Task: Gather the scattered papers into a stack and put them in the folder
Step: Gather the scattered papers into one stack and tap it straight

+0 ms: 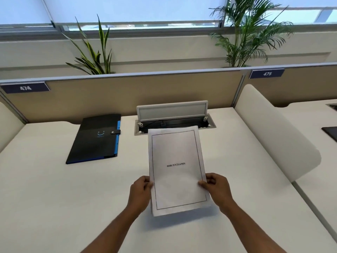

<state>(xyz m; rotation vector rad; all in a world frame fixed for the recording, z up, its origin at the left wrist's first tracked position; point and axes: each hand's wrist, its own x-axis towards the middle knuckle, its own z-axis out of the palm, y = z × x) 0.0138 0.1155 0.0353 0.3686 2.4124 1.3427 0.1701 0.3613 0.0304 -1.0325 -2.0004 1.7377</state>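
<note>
Above the desk, the left hand and right hand pinch the light, floppy paper stack by its side edges, probably the steadiest hold.

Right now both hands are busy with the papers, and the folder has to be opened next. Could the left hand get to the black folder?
Probably yes. The black folder lies closed on the desk, with bare surface between it and the left hand. That hand must first release the paper stack, leaving it to the right hand.
</note>
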